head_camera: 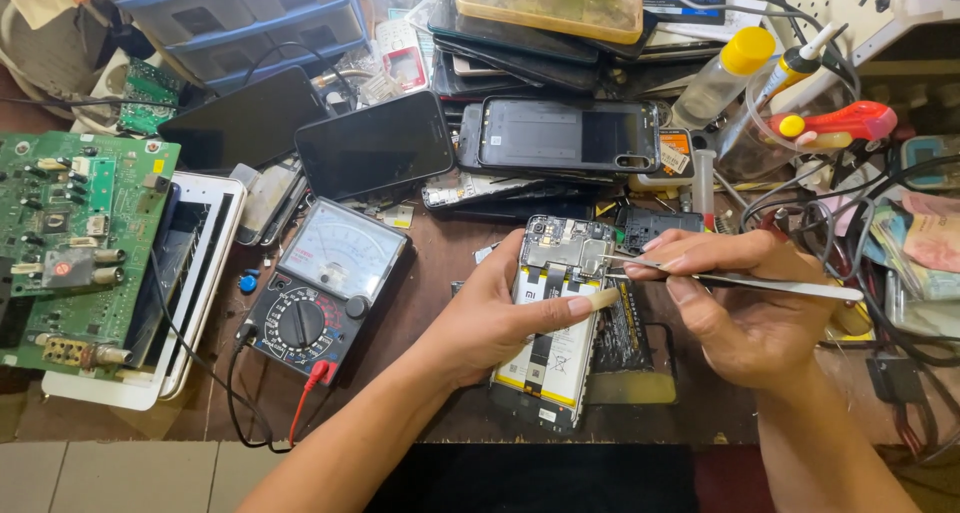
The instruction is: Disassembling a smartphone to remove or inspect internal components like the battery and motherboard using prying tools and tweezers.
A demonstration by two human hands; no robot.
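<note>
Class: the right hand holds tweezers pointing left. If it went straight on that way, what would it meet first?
The right hand aims its tweezers at the opened phone; their tips look already at its upper part, with the left hand's thumb just beyond. Depth is unclear.

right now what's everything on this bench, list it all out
opened phone: one, back off, white and yellow battery showing, centre of the bench under both hands
tweezers: one, silver, tips at the phone's upper part
analog multimeter: one, black with a white dial, left of the phone, red and black leads
circuit board: one large, green, far left
white tablet: one, lying partly under the board
dark phones: several, black, stacked along the back
plastic bottle: one, clear with yellow cap, back right
drawer unit: one, blue-grey, back left
left hand: steadies the phone
right hand: fingers pinch the tweezers
</note>
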